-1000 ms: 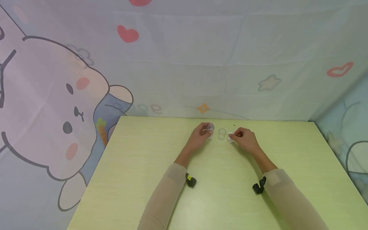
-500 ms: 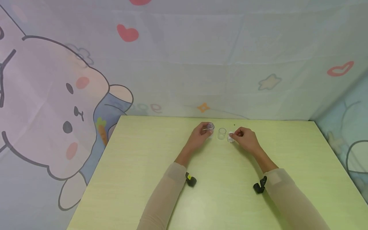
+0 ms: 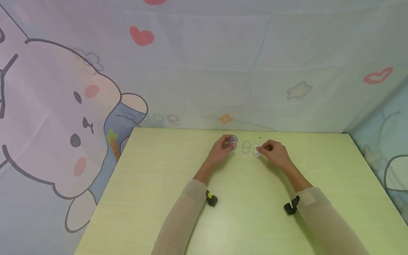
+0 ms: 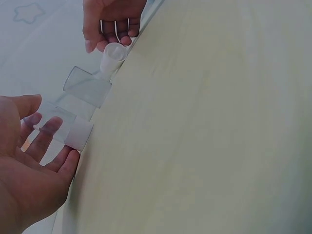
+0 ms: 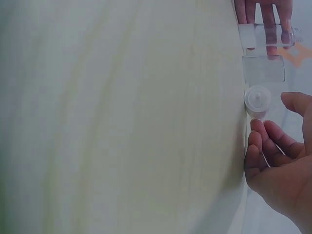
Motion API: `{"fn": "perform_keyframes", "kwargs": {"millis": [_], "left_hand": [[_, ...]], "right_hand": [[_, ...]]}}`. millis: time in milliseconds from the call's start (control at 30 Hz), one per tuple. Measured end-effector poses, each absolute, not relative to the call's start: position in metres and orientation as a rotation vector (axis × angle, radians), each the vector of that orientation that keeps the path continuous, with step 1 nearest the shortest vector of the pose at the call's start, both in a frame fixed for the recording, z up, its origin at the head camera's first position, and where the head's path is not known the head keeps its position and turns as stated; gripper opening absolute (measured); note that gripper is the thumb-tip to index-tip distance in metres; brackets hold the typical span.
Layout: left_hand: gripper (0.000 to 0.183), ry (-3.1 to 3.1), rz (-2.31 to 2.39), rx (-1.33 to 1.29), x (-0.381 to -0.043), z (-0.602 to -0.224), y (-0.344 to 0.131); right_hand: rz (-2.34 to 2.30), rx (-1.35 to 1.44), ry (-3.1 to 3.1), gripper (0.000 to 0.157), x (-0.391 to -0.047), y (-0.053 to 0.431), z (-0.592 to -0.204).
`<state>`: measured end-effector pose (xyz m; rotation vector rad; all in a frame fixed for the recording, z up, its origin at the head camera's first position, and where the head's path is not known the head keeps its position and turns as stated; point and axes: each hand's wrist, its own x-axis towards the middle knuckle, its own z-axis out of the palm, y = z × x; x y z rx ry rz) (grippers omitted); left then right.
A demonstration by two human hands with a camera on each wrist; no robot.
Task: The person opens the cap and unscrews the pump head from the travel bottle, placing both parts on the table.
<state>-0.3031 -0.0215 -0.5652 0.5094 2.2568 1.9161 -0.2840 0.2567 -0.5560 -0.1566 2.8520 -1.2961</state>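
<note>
My left hand (image 3: 220, 148) holds a small clear bottle (image 3: 234, 140), thumb on one side and fingers on the other. A white end section (image 4: 79, 134) of this bottle stands on the tabletop. Right of it an open clear glass cylinder (image 3: 246, 148) stands upright. Past the cylinder is a small white cap-like piece (image 5: 257, 99) with a round, ringed face. Beside that piece is my right hand (image 3: 275, 153); its fingertips (image 5: 257, 126) lie close to the piece or touch it. In the right wrist view the right thumb (image 5: 292, 101) stands apart from it.
The pale yellow-green table (image 3: 153, 177) ends at a back edge just behind the things. A printed cloth (image 3: 204, 71) hangs behind it. A tiny dark speck (image 3: 260, 137) lies near that edge. Black cameras are strapped at both sleeves.
My right hand and forearm have shifted slightly to the right, and the white piece has turned or shifted a little. The left hand stays on the bottle; the glass cylinder stays in place.
</note>
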Motion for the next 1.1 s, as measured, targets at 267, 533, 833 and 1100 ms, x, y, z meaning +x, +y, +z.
{"fn": "perform_keyframes", "kwargs": {"millis": [267,533,833,1100], "left_hand": [[0.042,2.264,1.913,0.529,-0.305,-0.568,-0.022],[0.041,2.269,1.907,0.531,-0.307,-0.57,-0.022],[0.041,2.26,1.926,0.548,-0.308,-0.572,-0.023],[0.04,2.251,1.932,0.533,-0.3,-0.557,-0.023]], "right_hand": [[-1.323,-0.201,2.87,0.043,-0.281,0.259,-0.553],[-1.41,-0.333,2.859,0.051,-0.281,0.261,-0.549],[-1.371,-0.423,2.914,0.054,-0.283,0.26,-0.547],[-1.347,-0.433,2.923,0.057,-0.282,0.26,-0.543]]}}
